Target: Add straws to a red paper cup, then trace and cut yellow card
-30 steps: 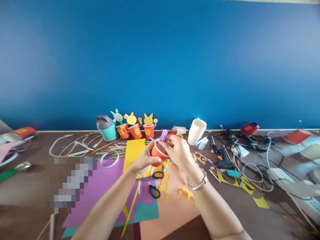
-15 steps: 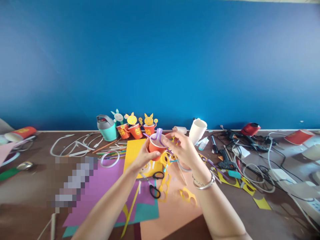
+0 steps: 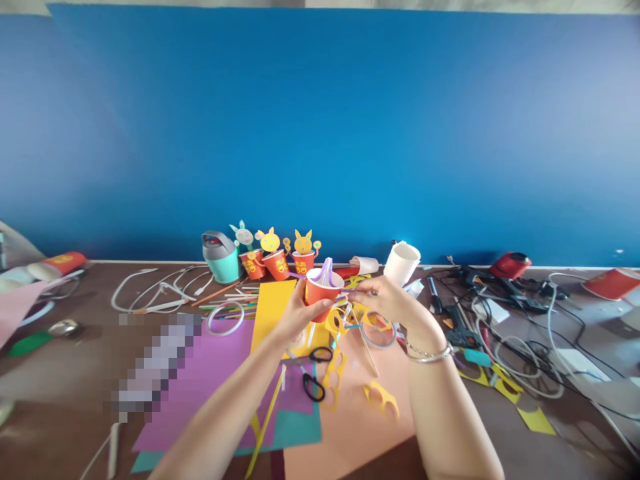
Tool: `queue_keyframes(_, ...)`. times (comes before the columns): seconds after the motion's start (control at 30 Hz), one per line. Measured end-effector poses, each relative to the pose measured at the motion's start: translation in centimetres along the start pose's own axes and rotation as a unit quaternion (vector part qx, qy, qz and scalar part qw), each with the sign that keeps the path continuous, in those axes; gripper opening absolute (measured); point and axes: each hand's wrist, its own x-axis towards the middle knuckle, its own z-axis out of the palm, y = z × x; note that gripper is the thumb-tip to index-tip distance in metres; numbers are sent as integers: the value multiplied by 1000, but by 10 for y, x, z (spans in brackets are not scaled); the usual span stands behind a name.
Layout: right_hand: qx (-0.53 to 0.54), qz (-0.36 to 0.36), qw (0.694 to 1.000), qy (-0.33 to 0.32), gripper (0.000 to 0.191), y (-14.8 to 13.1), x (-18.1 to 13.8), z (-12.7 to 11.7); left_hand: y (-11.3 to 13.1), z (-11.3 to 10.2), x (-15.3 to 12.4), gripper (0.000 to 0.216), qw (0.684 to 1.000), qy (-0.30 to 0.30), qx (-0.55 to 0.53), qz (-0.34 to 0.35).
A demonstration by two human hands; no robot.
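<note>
Left hand grasps a red paper cup, held mid-scene above the table; right hand pinches a purple strip at its right. Strip appears threaded; animal face not yet fitted, unlike three far-left red cups.

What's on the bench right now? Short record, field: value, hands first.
left_hand: left hand wrapped around a red cup
right_hand: right hand, fingers pinching a purple strip beside the cup's rim
held_cup: roughly upright, purple strips rising from its mouth
below_hands: black-handled scissors, purple sheet, peach sheet
back_row: turquoise container, three cups with animal faces, white cup
right_side: tangled cables, yellow scraps
</note>
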Motion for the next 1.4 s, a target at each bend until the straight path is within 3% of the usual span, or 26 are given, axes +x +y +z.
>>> queue_keyframes(0.17,-22,30,998,-45,30,12,-6,-12,-2,2,-1,56,998,-33,-26,-40)
queue_keyframes(0.3,-20,6,999,-36,25,12,-6,-14,-5,0,-1,55,997,-53,-22,-53)
queue_keyframes(0.5,46,-72,988,129,45,-4,-1,-3,-2,6,-3,63,996,-79,40,-23)
queue_keyframes(0.57,46,-95,984,145,40,-10,2,3,-2,8,-4,64,994,-86,59,-12)
queue_keyframes(0.67,55,-93,979,170,18,-14,5,13,-5,10,-5,67,993,-88,80,-1)
queue_keyframes(0.8,71,-52,973,214,19,-14,8,20,-10,13,-8,68,992,-56,107,44)
queue_keyframes(0.97,129,-47,975,173,24,-14,10,18,-12,15,-11,69,995,-64,67,31)
queue_keyframes(1.2,137,-81,979,124,20,-11,12,12,-11,10,-13,63,990,-110,11,-84)
queue_keyframes(1.4,127,-71,985,92,28,-15,7,10,-6,14,-13,64,993,-99,3,-70)
